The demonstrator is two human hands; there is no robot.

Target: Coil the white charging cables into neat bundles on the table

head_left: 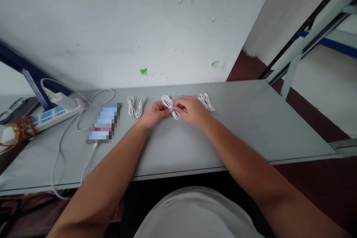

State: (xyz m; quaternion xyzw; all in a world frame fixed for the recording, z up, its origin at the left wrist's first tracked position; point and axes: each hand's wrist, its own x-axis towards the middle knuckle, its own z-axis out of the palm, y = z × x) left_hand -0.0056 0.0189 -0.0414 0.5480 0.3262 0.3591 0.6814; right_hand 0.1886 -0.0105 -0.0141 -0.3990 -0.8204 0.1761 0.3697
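A coiled white cable (168, 101) is held between my two hands above the grey table, pinched at its middle. My left hand (156, 113) grips it from the left with thumb and fingers closed. From the other side my right hand (192, 109) pinches the same bundle at its waist. To the left of my left hand lie two coiled white cables, one coil (131, 106) beside another coil (140, 107). Just past my right hand rest more white coiled cables (206, 102), partly hidden by that hand.
A phone (103, 122) with a pixelated screen lies at the left, a white charging cord (89, 163) plugged into it. Farther left are a power strip (57, 115) with a white adapter and eyeglasses (13, 109). The table (251, 119) meets a white wall; metal shelving stands right.
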